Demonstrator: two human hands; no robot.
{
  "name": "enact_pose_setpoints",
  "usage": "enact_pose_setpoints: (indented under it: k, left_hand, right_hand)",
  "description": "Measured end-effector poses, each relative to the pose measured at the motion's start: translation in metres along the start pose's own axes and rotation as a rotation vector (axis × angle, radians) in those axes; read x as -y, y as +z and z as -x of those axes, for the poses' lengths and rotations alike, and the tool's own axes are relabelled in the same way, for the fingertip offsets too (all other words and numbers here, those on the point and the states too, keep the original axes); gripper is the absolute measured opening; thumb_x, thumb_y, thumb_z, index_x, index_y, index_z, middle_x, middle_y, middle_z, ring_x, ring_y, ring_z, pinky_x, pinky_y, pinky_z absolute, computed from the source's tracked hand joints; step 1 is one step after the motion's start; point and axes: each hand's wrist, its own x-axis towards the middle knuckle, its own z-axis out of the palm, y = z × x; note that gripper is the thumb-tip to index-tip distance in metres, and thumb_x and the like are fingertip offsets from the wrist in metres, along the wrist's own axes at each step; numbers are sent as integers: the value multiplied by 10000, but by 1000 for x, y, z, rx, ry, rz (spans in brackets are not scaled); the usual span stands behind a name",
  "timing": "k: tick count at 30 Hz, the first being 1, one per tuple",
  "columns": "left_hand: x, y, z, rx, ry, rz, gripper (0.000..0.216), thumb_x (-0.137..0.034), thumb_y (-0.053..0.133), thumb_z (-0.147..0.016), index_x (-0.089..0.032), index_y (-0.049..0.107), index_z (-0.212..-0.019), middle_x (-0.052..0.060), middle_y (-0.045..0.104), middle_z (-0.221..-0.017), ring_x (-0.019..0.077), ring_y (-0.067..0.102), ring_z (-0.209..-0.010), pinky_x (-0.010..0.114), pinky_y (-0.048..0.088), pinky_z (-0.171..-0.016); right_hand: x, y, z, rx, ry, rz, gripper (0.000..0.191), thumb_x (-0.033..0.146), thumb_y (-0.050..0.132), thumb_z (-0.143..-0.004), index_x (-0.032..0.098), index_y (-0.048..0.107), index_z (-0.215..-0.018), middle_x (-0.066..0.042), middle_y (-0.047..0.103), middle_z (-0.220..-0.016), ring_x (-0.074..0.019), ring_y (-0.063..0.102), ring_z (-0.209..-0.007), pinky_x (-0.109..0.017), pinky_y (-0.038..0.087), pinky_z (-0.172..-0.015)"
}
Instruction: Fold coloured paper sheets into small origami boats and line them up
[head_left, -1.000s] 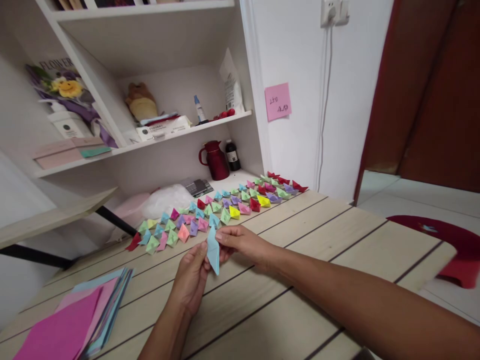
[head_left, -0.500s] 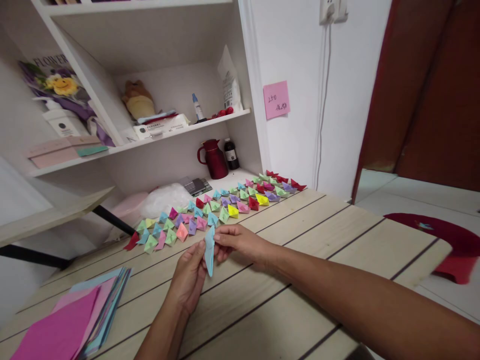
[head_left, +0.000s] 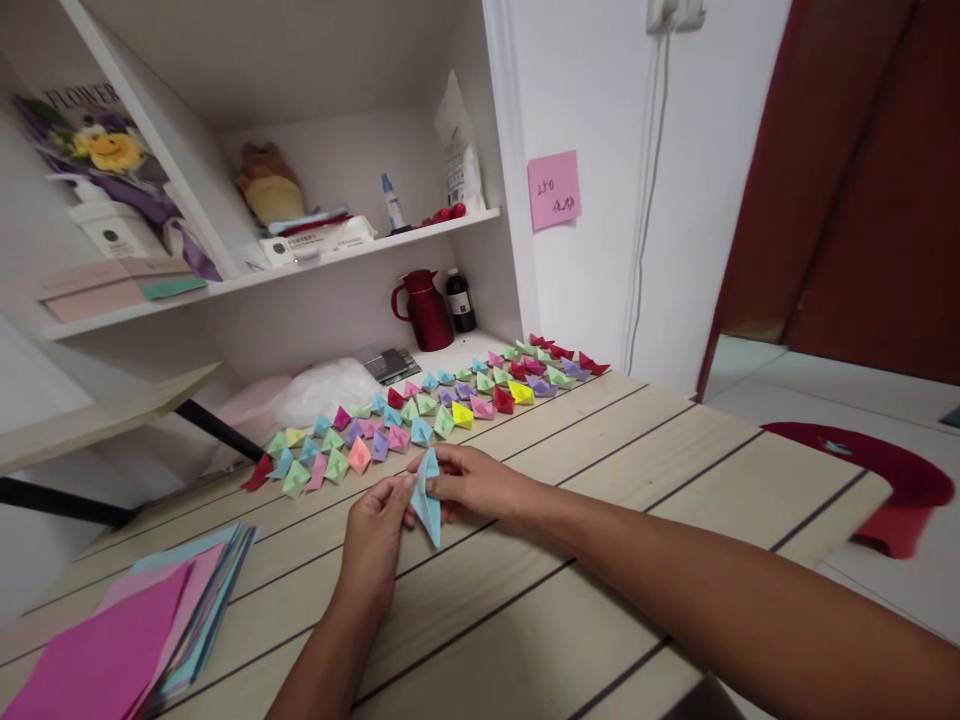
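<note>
Between my hands, above the wooden table, is a light blue folded paper boat (head_left: 427, 505), held upright on end with its long point toward me. My left hand (head_left: 377, 530) pinches its left side between thumb and fingers. On the other side, my right hand (head_left: 469, 485) grips it, the thumb pressed onto the paper and the other fingers partly hidden behind. Just beyond my hands stand rows of small folded paper boats (head_left: 421, 431) in many colours, running from the left to the far right.
A stack of coloured paper (head_left: 112, 640) lies at the table's (head_left: 600, 480) left. Behind the boats are a plastic bag (head_left: 322, 390), a dark red jug (head_left: 427, 315) and a dark bottle (head_left: 460, 300). A red stool (head_left: 862, 460) stands on the floor at right.
The blue paper boat has turned so that a broader folded face shows. My right thumb has moved onto that face. The whole view has shifted slightly.
</note>
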Motion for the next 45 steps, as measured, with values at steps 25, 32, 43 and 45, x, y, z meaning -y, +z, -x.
enact_pose_setpoints:
  k: [25,32,43,45]
  left_hand:
    - [-4,6,7,251,-287,669,328,-401,607,-854,-130,691,-1019,144,721,-995,228,666,-934,357,500,-861]
    - [-2,6,10,259,-325,702,368,-411,571,-876,-115,676,-1069,170,726,-980,251,671,-969,395,506,-893]
    - [2,13,8,137,-276,724,188,-274,570,-892,-143,680,-970,143,690,-1108,218,638,-1043,351,476,-949]
    - [2,14,11,186,-271,718,228,-319,572,-891,-150,676,-1004,146,680,-1130,224,629,-1062,370,464,-967]
  right_hand:
    - [-7,-4,0,-204,-487,563,352,-11,543,-673,222,749,-839,-12,566,-799,-147,531,-762,-247,408,-666]
    - [-8,-14,-1,-204,-547,721,356,19,582,-712,260,771,-893,-32,570,-849,-171,563,-814,-287,441,-726]
    - [-2,-15,-2,-295,-475,765,317,26,568,-726,225,750,-894,-42,701,-828,-195,608,-795,-297,434,-728]
    - [-1,-15,-2,-332,-453,814,298,37,567,-722,222,743,-875,-46,707,-849,-199,612,-797,-305,433,-733]
